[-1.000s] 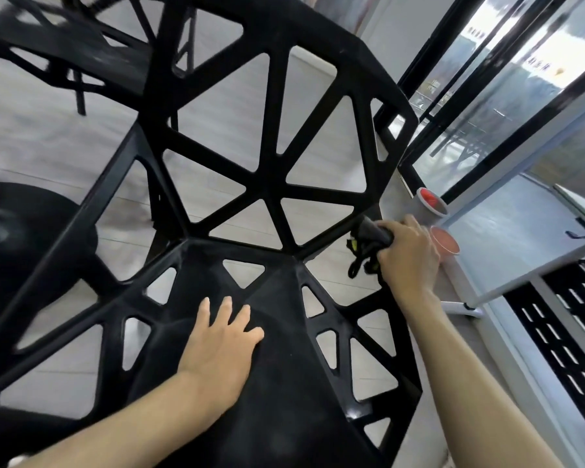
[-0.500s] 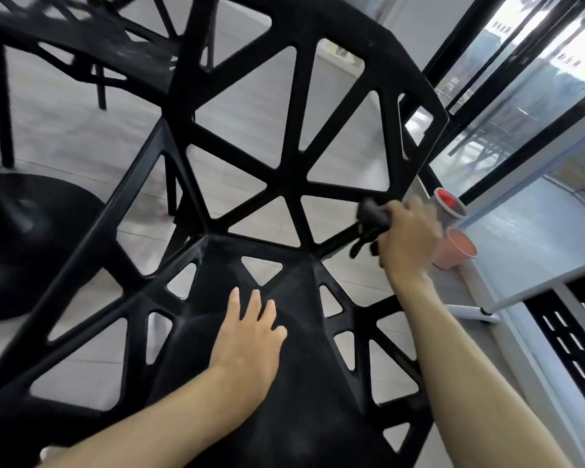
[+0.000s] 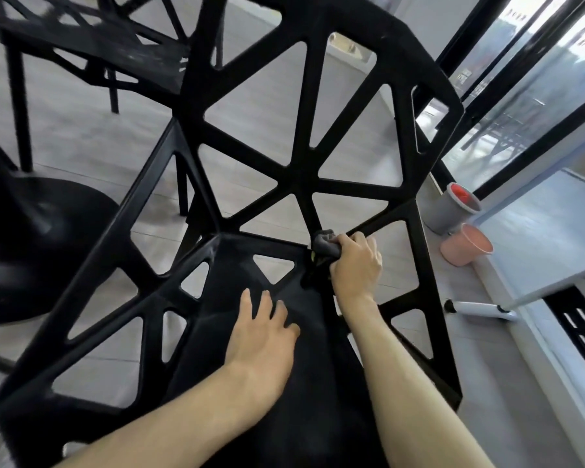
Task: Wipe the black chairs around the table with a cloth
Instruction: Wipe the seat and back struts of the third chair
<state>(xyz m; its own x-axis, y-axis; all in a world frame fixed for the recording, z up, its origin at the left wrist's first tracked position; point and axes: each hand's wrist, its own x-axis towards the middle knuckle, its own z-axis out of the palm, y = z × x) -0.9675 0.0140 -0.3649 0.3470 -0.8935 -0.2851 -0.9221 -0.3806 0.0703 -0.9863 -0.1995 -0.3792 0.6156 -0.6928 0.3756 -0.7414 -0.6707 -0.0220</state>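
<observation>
A black chair (image 3: pixel 301 177) with triangular cut-outs fills the view, its backrest facing me. My left hand (image 3: pixel 262 336) lies flat on the seat, fingers spread. My right hand (image 3: pixel 355 265) grips a bunched dark grey cloth (image 3: pixel 323 246) and presses it against the lower right of the backrest, where a strut meets the seat. Most of the cloth is hidden inside my fist.
A second black chair (image 3: pixel 92 45) stands at the upper left and a round black base (image 3: pixel 38 244) sits on the floor at left. At right, a grey cup (image 3: pixel 453 207) and a pink cup (image 3: pixel 468 246) stand by the glass doors, with a white tube (image 3: pixel 477 309) lying nearby.
My right hand has slid the cloth down and leftward along the backrest strut toward the seat. My left hand stays flat on the seat. The view has shifted.
</observation>
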